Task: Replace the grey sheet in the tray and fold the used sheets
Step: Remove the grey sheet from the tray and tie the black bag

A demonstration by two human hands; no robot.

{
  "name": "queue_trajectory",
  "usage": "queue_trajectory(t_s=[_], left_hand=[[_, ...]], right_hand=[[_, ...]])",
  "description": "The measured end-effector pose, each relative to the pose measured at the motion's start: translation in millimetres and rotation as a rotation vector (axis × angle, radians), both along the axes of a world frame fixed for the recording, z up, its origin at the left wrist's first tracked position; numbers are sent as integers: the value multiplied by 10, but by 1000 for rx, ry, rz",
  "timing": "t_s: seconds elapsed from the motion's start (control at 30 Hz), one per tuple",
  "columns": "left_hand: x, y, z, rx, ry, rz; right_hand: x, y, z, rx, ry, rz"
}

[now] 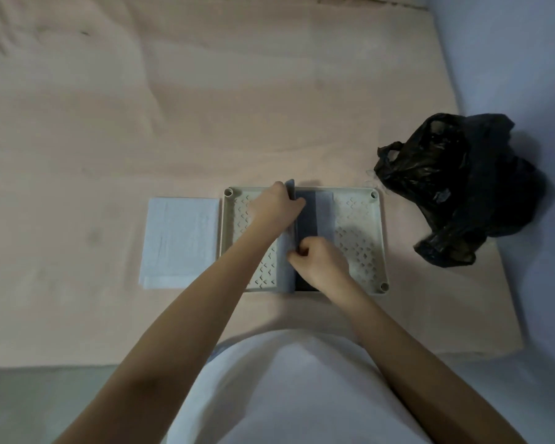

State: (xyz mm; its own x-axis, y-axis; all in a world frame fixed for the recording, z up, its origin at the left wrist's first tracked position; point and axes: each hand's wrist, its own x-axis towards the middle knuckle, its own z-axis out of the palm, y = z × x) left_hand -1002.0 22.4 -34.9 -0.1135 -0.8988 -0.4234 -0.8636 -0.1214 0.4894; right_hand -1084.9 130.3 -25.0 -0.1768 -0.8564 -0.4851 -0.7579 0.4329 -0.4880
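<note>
A pale perforated tray (359, 238) lies on the pink bed surface. Along its middle runs a grey sheet (314, 216), folded into a narrow strip from the far rim to the near rim. My left hand (277, 205) grips the sheet's raised left edge near the far rim. Closer to me, my right hand (318, 259) pinches that same edge near the strip's middle. A white folded sheet (178, 240) lies flat just left of the tray.
A crumpled black plastic bag (462, 187) sits to the right of the tray, at the bed's right edge. A bluish wall runs along the right. The pink mattress (141, 123) stretches far and left. My white shirt fills the bottom of the view.
</note>
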Motion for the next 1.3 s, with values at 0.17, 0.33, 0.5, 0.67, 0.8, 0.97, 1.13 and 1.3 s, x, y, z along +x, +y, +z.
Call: queue_trajectory(t_s=[0.17, 0.33, 0.5, 0.67, 0.8, 0.97, 1.13, 1.3], left_hand=[[-306, 23, -88, -56, -111, -46], [-478, 56, -196, -75, -152, -83], [-509, 128, -275, -79, -122, -123], [-191, 356, -380, -555, -14, -401], [77, 580, -585, -635, -134, -612], [70, 621, -678, -494, -210, -667], [51, 604, -716, -491, -213, -689], [52, 593, -734, -471, -198, -692]], right_hand=[[-260, 107, -69, 3, 23, -56], [-426, 177, -196, -7, 97, -61], [-485, 209, -302, -14, 29, -94], [-534, 226, -420, -88, -16, -113], [-602, 257, -487, -165, 2, -41], [-713, 162, -453, -470, 329, 279], [-796, -124, -528, -351, 492, 637], [-844, -300, -668, -242, 564, 733]])
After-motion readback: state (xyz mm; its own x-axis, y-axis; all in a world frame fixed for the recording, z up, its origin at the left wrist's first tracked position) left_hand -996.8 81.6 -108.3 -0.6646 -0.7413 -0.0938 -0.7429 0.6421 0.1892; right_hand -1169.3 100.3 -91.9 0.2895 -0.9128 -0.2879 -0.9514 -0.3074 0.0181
